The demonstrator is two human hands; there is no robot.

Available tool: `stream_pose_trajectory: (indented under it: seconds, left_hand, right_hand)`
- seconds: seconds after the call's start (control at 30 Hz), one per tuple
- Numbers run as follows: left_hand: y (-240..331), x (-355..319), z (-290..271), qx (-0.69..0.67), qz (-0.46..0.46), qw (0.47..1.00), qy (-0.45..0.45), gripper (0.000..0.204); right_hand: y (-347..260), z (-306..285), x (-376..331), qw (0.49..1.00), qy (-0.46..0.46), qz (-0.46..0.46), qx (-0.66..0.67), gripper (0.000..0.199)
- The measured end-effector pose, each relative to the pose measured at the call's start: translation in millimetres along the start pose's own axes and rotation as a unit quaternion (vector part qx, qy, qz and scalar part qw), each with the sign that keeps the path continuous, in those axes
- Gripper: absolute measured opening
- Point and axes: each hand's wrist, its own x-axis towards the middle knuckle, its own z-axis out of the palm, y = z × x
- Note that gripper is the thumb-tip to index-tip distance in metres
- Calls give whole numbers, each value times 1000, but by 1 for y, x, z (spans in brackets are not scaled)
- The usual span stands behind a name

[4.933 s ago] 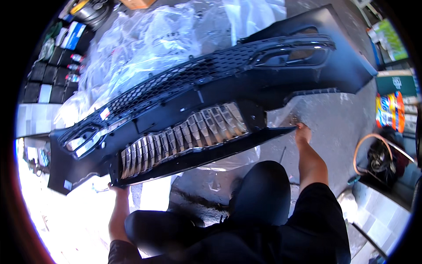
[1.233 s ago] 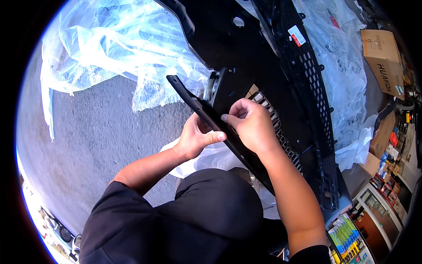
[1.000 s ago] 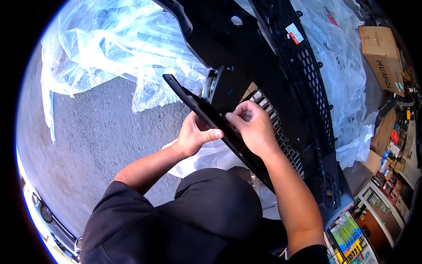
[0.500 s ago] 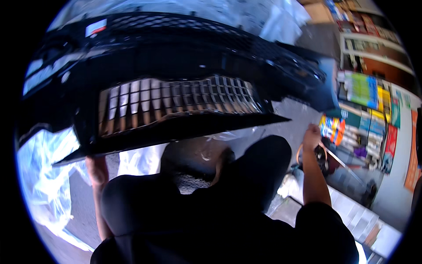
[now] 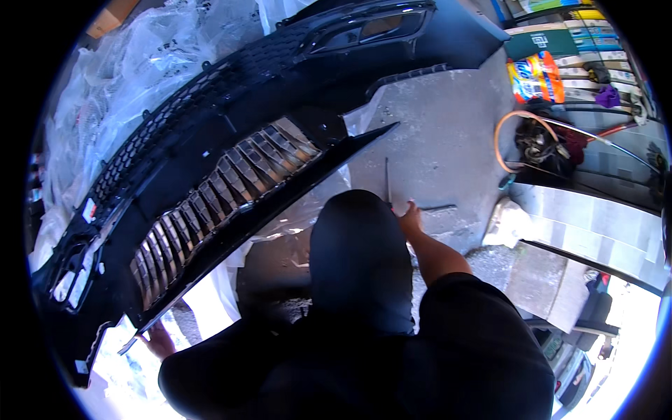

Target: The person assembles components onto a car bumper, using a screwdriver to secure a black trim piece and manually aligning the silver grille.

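Note:
A large black car bumper (image 5: 189, 150) with a slatted grille slants across the left and middle, its wide lower lip toward me. My left hand (image 5: 159, 341) is closed at the near left end of this lip, its fingers partly hidden under the edge. My right hand (image 5: 411, 218) is low over the floor, just past my knee, beside a thin dark rod-like tool (image 5: 388, 180) with a bit of red at its near end. Its fingers are partly hidden, and I cannot tell whether it grips that tool. Another thin dark rod (image 5: 439, 207) lies right of the hand.
Crumpled clear plastic sheeting (image 5: 150, 56) lies beyond the bumper. At right are an orange hose (image 5: 498, 136), a colourful bag (image 5: 535, 78), stacked boxes and a pale stepped ledge (image 5: 588, 217). Grey concrete floor (image 5: 441, 133) spreads between them and the bumper.
The view has swung, so the bumper now appears slanted, its right end farther away. My right hand has come from near the hose to the floor by the thin rods. My left hand stays at the bumper's lip.

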Motion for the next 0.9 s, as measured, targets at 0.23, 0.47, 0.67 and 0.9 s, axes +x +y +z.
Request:
stream_pose_trajectory:
  seconds: [0.23,0.47,0.67,0.9]
  left_hand:
    - [-11,3,-22,141,126,975,-118,35]
    - [3,-46,60,-178,-12,977,-119,55]
    - [13,-59,81,-132,-24,988,-77,79]
    - [13,-51,90,-102,-2,993,-65,80]
  right_hand:
    - [31,67,42,992,43,-118,-7,51]
    - [80,-137,34,984,142,-80,-75,42]
    - [-174,-413,-99,871,227,-423,-102,37]
    - [-486,-219,-463,668,-76,-738,-60,40]
